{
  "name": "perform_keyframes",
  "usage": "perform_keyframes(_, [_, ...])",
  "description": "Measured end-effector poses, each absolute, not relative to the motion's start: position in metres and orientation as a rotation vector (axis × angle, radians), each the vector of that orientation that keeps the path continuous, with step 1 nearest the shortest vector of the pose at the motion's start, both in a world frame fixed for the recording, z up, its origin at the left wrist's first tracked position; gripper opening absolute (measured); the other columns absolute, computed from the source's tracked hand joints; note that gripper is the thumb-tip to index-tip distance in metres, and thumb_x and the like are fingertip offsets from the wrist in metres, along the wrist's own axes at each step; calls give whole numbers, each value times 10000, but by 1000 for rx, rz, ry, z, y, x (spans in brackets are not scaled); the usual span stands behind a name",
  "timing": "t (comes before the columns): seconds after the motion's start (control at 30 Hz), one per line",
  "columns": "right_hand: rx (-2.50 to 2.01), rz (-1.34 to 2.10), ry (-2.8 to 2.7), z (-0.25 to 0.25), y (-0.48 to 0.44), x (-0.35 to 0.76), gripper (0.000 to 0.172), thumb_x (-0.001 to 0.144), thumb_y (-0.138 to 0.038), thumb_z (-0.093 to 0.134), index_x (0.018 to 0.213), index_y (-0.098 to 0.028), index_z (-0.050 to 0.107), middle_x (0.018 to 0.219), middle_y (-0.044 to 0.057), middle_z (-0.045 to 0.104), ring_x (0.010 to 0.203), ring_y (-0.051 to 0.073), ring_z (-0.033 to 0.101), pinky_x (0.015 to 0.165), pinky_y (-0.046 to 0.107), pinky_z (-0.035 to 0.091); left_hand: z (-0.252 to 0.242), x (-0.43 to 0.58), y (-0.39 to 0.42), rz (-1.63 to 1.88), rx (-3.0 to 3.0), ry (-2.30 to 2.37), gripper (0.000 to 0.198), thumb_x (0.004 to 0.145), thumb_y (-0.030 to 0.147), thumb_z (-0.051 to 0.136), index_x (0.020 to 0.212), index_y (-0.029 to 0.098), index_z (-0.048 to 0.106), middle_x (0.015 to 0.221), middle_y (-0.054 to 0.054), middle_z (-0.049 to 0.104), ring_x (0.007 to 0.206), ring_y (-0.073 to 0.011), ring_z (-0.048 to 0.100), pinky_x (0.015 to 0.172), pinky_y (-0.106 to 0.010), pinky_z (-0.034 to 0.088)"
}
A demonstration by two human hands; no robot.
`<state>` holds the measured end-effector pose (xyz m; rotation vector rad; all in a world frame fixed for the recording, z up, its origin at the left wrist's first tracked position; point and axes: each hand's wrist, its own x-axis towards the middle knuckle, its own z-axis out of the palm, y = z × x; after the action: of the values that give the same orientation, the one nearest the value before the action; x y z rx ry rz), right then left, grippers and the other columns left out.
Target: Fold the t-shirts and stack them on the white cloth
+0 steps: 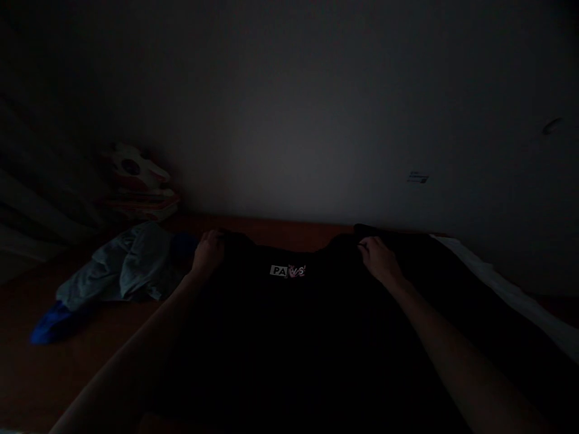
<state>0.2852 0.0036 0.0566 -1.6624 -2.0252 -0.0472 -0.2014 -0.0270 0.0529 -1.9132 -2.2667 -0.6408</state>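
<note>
The room is very dim. A black garment (294, 325) with a small white and pink label (287, 270) near its far edge lies spread out in front of me on a reddish-brown surface (54, 374). My left hand (208, 251) is closed on the garment's far left corner. My right hand (377, 257) pinches the garment's far right corner. Both arms reach forward across the dark cloth.
A crumpled grey and blue piece of clothing (120, 271) lies to the left. Behind it, by the wall, sits a pale object on a red and white stack (138, 184). A white strip of cloth (506, 289) runs along the right. A plain wall stands close behind.
</note>
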Motion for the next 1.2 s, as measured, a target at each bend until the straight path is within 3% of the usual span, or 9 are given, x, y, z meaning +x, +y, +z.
perform_keyframes(0.13, [-1606, -146, -1888, 70, -39, 335, 346, 958, -438, 398, 1118, -191, 580, 1123, 186, 633, 1021, 317, 644, 916, 456, 502, 60, -227, -74, -938, -1828, -2186, 336, 957, 363, 387, 1155, 150, 555, 1204, -175, 621, 1128, -319, 612, 952, -447, 526])
perform_keyframes(0.27, [-1603, -4, -2077, 61, -90, 394, 272, 889, -476, 503, 957, -249, 637, 1004, 125, 665, 905, 295, 672, 865, 464, 531, 55, -264, -123, -583, -2216, -1951, 184, 826, 380, 531, 895, 224, 598, 1103, -119, 668, 1147, -341, 581, 1027, -504, 474])
perform_keyframes(0.37, [-1598, 84, -2283, 54, -113, 410, 190, 795, -432, 586, 833, -273, 682, 1040, 120, 676, 951, 313, 677, 899, 504, 529, 55, -273, -141, -430, -2374, -1896, 199, 762, 447, 607, 784, 249, 596, 1154, -110, 682, 1117, -344, 608, 1016, -519, 474])
perform_keyframes(0.53, [-1472, 57, -2227, 67, -121, 357, 241, 881, -474, 541, 901, -259, 647, 1241, 122, 675, 1117, 309, 660, 1012, 508, 492, 68, -229, -128, -631, -2393, -1836, 314, 903, 525, 485, 912, 237, 613, 1205, -110, 687, 1134, -300, 624, 1049, -482, 457])
perform_keyframes(0.73, [-1636, 212, -2319, 70, -107, 293, 548, 818, -717, 617, 1056, -232, 706, 994, 104, 765, 893, 307, 732, 819, 461, 556, 66, -165, -85, -423, -2618, -1934, 514, 940, 613, 441, 1115, 201, 693, 1147, -136, 742, 1040, -304, 697, 932, -411, 514])
perform_keyframes(0.83, [-1593, 199, -2486, 65, -96, 289, 432, 796, -629, 687, 982, -245, 759, 931, 92, 760, 830, 284, 722, 759, 419, 543, 65, -156, -73, -309, -2675, -2057, 500, 834, 622, 605, 1088, 212, 735, 1107, -128, 770, 1004, -313, 717, 866, -371, 534])
perform_keyframes(0.93, [-1526, 291, -2562, 62, -89, 291, 228, 863, -433, 638, 940, -268, 775, 838, 57, 741, 734, 225, 699, 685, 347, 517, 70, -156, -68, -233, -2800, -2106, 381, 812, 533, 640, 1023, 243, 768, 1053, -77, 791, 971, -291, 725, 843, -352, 545])
perform_keyframes(1.03, [-1523, 297, -2472, 64, -89, 290, 212, 895, -355, 579, 924, -272, 771, 822, 48, 712, 723, 210, 689, 672, 328, 510, 74, -157, -71, -435, -2710, -2105, 324, 821, 514, 630, 949, 255, 777, 1002, -55, 783, 926, -268, 715, 837, -355, 556])
perform_keyframes(1.2, [-1412, 78, -2052, 77, -99, 297, 331, 945, -464, 488, 966, -270, 756, 988, 94, 673, 923, 260, 682, 863, 413, 539, 81, -164, -100, -1119, -2363, -1896, 396, 891, 557, 556, 990, 245, 777, 1127, -76, 700, 1049, -256, 653, 967, -407, 537])
